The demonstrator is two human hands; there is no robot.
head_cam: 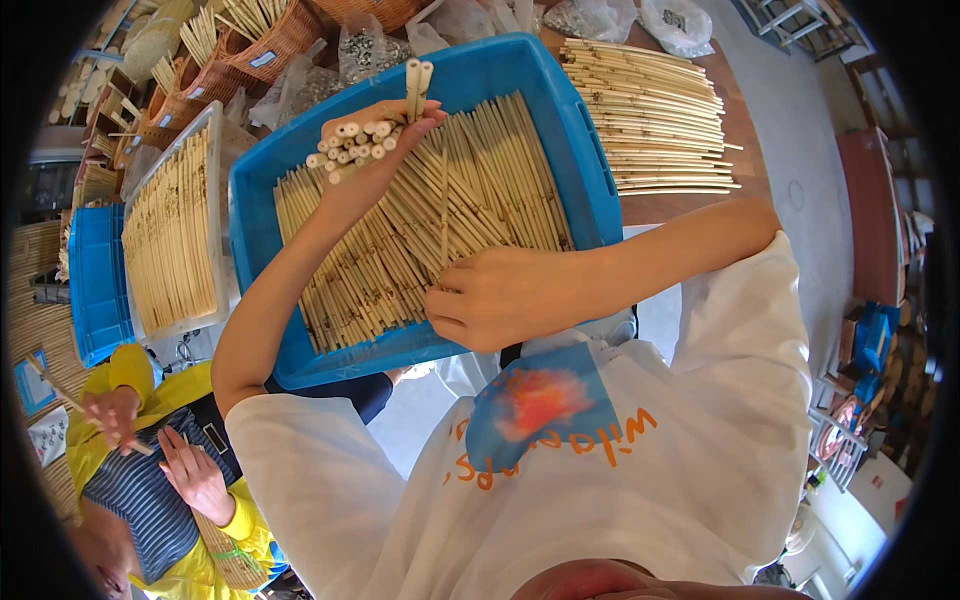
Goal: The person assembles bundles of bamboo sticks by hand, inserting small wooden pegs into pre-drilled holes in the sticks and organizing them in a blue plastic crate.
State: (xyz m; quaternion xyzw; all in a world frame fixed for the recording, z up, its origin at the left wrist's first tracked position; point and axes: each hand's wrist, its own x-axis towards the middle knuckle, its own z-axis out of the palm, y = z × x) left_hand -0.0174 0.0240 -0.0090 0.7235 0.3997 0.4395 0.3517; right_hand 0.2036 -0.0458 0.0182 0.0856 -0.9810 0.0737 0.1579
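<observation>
My left hand (382, 142) is raised over the far left part of a blue plastic tub (600, 180), gripping a bundle of thin bamboo sticks (352, 146) with their cut ends towards me. Two of these sticks stand apart between thumb and fingers. Low over the near side of the tub, my right hand (487, 296) has its fingers curled at the near end of a single bamboo stick (444, 199), which lies across the others. Many bamboo sticks (375, 262) fill the tub in slanting layers. The fingertips of the right hand are partly hidden.
Longer bamboo sticks (652, 120) lie on the brown table (742, 127) to the right. A clear plastic bin (217, 225) of sticks stands left, near wicker baskets (274, 52) and plastic bags of small parts (367, 52). At lower left, a person in yellow (165, 480) handles a stick.
</observation>
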